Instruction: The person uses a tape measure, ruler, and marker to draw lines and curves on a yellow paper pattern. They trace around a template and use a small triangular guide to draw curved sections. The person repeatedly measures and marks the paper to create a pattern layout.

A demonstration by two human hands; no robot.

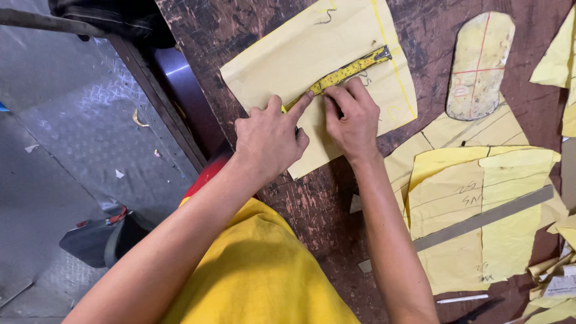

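Observation:
A yellow paper sheet (318, 54) with pencil lines lies on a dark, worn wooden table (432, 30). A yellow measuring tape (351, 70) runs diagonally across the sheet, its metal hook at the upper right. My left hand (270, 138) rests on the paper, its index finger pressing the tape's near end. My right hand (354, 120) sits right beside it, fingers curled down on the tape and paper; whether it holds a pen is hidden.
An oval sole-shaped template (480, 66) with red lines lies at the right. Below it are several yellow paper pattern pieces (474, 198) with a grey metal ruler (486, 217) across them. A white stick (463, 298) lies near the bottom. The table edge and metal floor (66, 138) are left.

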